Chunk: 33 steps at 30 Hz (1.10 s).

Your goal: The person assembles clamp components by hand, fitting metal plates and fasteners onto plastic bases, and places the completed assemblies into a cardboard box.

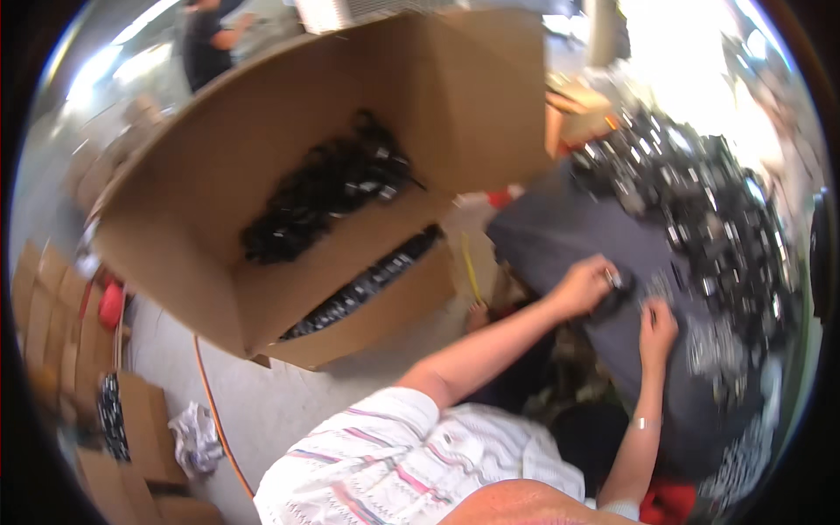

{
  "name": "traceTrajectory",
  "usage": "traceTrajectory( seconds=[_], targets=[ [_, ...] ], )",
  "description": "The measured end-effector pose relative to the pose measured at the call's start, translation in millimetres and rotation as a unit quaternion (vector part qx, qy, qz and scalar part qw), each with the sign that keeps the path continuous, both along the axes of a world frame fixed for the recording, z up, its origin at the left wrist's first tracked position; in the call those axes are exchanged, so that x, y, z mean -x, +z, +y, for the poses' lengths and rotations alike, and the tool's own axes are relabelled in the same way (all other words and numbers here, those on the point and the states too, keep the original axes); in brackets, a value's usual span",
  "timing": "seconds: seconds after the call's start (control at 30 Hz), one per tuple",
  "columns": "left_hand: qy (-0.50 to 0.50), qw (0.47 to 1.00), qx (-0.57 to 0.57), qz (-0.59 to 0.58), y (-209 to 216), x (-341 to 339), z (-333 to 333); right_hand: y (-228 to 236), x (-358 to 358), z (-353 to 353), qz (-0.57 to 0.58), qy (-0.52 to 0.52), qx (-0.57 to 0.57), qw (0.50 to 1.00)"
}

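Note:
Over the grey-covered table point(547, 223), my left hand point(582, 287) is closed in a pinch on a small dark piece with a shiny silvery spot point(614, 280). Blur hides its exact kind. To the right, my right hand point(659, 332) has its fingers drawn together beside some small clear pieces point(658, 287). Whatever its fingertips hold is too small and smeared to name. More clear pieces point(713, 346) lie to the right of that hand. A large heap of shiny black pieces point(700, 197) covers the table's far right side.
A large open cardboard box point(472, 96) stands at my left, with black shiny pieces point(332, 192) inside. Smaller cartons point(149, 420), crumpled plastic point(196, 437) and an orange cord point(210, 398) are on the floor. Another person point(206, 44) stands beyond the box.

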<state>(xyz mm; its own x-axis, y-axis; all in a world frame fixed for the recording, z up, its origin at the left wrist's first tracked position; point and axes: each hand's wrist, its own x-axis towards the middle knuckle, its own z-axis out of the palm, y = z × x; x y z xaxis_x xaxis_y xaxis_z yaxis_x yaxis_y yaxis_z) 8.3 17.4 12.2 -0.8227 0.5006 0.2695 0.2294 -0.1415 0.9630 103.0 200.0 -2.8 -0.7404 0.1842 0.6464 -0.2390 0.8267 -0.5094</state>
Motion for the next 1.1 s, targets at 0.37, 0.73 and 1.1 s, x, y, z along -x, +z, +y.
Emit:
traceTrajectory(
  seconds=[0.37,0.73,1.1],
  targets=[
    [-0.075,0.987,-0.011,-0.141,-6,17,2,40,25,-43,0.056,0.079,0.084,0.992],
    [-0.065,0.989,0.003,-0.134,-3,9,-6,21,37,-57,0.118,0.096,0.002,0.988],
    [-0.057,0.993,-0.012,-0.102,-4,10,-5,27,40,-66,0.082,0.081,0.091,0.989]
  ],
)
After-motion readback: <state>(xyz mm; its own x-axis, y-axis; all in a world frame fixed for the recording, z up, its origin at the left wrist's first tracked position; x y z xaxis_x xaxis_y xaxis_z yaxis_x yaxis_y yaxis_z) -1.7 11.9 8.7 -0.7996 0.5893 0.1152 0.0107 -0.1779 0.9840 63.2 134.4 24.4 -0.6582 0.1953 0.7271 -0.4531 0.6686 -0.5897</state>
